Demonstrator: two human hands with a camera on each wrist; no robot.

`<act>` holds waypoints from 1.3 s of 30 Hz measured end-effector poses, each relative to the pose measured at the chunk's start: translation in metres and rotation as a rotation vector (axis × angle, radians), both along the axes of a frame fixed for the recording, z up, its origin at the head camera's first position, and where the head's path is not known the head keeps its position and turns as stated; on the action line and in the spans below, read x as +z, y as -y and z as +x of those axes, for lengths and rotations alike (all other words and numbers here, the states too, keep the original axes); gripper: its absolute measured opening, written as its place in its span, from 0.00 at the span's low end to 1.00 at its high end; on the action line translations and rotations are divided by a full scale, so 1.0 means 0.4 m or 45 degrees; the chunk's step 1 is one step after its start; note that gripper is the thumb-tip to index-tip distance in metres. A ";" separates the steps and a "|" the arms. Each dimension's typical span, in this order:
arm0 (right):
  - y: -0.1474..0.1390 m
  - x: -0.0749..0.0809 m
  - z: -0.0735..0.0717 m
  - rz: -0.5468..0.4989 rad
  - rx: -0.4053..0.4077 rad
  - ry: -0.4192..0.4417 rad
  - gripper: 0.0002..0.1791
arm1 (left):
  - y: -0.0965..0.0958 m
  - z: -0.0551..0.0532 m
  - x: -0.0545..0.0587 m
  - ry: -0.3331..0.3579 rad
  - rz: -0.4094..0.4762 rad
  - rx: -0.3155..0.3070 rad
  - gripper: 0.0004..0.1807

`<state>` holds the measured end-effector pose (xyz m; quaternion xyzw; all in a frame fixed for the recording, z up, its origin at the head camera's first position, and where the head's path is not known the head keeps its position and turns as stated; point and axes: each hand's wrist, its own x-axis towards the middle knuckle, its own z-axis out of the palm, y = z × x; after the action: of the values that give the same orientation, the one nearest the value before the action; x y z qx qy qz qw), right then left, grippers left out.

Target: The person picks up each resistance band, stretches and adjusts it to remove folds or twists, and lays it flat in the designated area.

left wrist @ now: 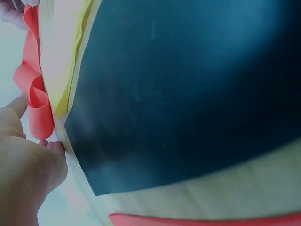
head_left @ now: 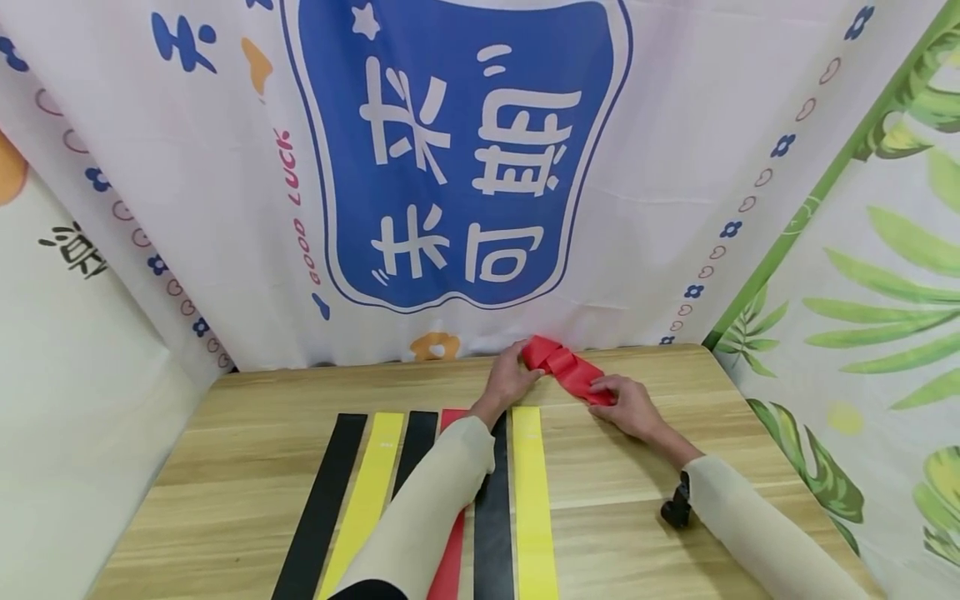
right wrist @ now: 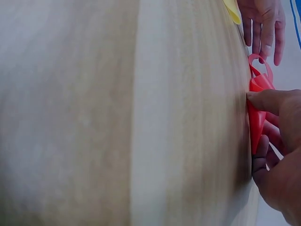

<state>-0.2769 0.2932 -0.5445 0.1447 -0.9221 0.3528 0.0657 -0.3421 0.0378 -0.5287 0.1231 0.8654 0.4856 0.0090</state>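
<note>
A wide, flat red band point(head_left: 573, 373), folded and rumpled into loops, lies near the table's back edge. My left hand point(head_left: 512, 379) holds its left end; in the left wrist view, the left hand's fingers point(left wrist: 21, 104) are round the end loop point(left wrist: 41, 120). My right hand point(head_left: 630, 407) pinches the other end. From the right wrist, the right hand point(right wrist: 282, 136) has its thumb over the red band point(right wrist: 256, 120) and other fingers beneath. Several flat bands lie side by side: black point(head_left: 322, 500), yellow point(head_left: 534, 492), red point(head_left: 447, 567). My left forearm hides parts of them.
The wooden table point(head_left: 622, 542) ends at a white printed curtain point(head_left: 660, 167) just behind the hands. A leaf-patterned curtain point(head_left: 885, 333) hangs at the right. A white wall point(head_left: 67, 400) stands at the left. A small black device point(head_left: 677, 504) sits at my right wrist.
</note>
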 end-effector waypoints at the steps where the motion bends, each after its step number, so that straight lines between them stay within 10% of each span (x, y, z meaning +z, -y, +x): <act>1: 0.001 0.000 0.000 -0.007 0.007 0.003 0.18 | -0.001 -0.002 -0.001 -0.010 -0.008 -0.002 0.37; 26: -0.002 0.008 0.016 -0.069 0.036 -0.008 0.12 | -0.016 -0.001 -0.003 0.010 -0.139 0.089 0.29; 39: -0.011 0.010 0.021 -0.068 0.067 0.039 0.11 | -0.041 0.014 0.008 0.073 -0.283 0.124 0.40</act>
<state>-0.2686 0.2978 -0.5407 0.1619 -0.9091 0.3811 0.0462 -0.3363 0.0543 -0.5255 0.0651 0.9183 0.3897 0.0235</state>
